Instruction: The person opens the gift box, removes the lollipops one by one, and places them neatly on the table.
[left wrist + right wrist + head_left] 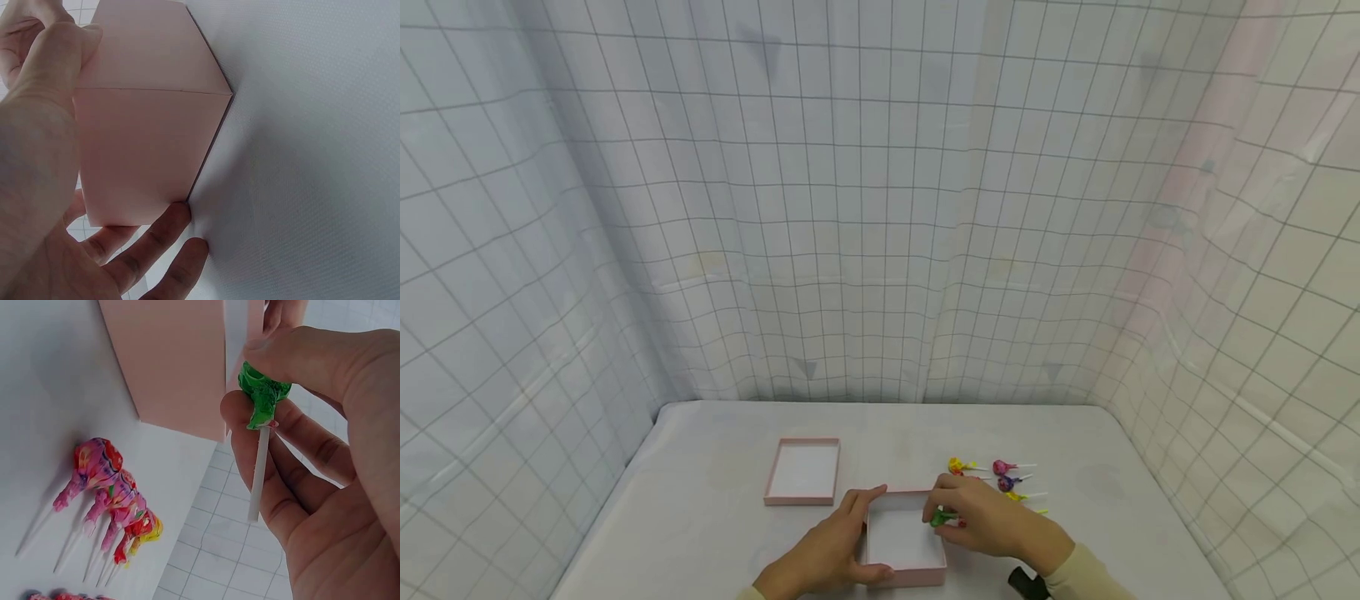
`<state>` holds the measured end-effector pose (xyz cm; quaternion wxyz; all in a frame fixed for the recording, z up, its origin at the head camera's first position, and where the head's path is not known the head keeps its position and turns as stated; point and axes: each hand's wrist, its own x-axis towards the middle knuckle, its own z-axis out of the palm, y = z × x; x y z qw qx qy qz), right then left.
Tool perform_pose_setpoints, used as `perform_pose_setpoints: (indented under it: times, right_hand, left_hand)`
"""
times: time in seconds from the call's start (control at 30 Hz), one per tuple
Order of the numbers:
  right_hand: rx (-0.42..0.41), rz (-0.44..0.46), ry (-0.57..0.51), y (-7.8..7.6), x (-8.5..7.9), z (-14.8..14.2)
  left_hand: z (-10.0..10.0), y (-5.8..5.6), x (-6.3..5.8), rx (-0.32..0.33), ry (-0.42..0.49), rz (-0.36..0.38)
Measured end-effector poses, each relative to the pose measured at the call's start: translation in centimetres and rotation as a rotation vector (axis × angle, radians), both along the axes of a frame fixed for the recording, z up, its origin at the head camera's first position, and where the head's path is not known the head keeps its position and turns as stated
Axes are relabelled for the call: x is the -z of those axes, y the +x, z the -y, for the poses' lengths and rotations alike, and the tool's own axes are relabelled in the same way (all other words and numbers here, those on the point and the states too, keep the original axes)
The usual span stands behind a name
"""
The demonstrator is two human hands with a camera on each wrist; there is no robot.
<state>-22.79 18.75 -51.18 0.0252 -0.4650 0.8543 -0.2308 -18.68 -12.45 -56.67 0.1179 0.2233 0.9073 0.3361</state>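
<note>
A pink open-topped box with a white inside stands at the table's near middle. My left hand grips it from the left, thumb at its near wall and fingers along the far corner. In the left wrist view the box's outer walls fill the space between thumb and fingers. My right hand pinches a green-wrapped lollipop between thumb and fingers, its white stick hanging toward the palm. In the head view this hand is over the box's right rim, with the candy end partly hidden by fingers.
Several lollipops in pink, red and yellow wrappers lie right of the box. A purple one is among them. The shallow pink lid lies at the left, white inside up. Grid-patterned curtains surround the table.
</note>
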Motion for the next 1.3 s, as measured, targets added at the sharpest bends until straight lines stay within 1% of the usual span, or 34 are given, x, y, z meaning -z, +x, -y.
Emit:
perform_pose_setpoints:
  times: [0.2,0.37,0.47,0.7,0.9,1.03,1.1,1.3]
  right_hand:
    - [0.033,0.021,-0.002,0.3,0.4,-1.1]
    - [0.008,-0.005,-0.054,0.4,0.5,-2.0]
    - [0.016,-0.008,-0.057,0.4,0.5,-2.5]
    - [0.066,0.064,-0.029,0.4,0.7,-3.7]
    - [0.099,0.112,-0.019,0.4,0.8,-4.6]
    - [0.086,0.068,-0.049,0.5,1.4,-5.6]
    - [0.093,0.062,-0.055,0.4,1.6,-6.1]
    - [0.139,0.084,-0.048,0.3,2.0,-7.7]
  left_hand:
    - [0.1,-0.1,0.2,-0.004,-0.003,0.001]
    - [0.2,0.1,0.2,0.005,0.0,-0.019]
    - [0.4,0.2,0.1,0.01,0.005,-0.036]
    - [0.5,0.4,-0.3,0.018,0.017,-0.055]
    - [0.4,0.5,-0.1,0.023,0.015,-0.058]
    - [0.4,0.5,-0.2,0.026,0.006,-0.058]
    - [0.3,0.6,-0.4,0.027,0.003,-0.061]
    - [0.2,0.6,-0.8,0.017,-0.01,-0.065]
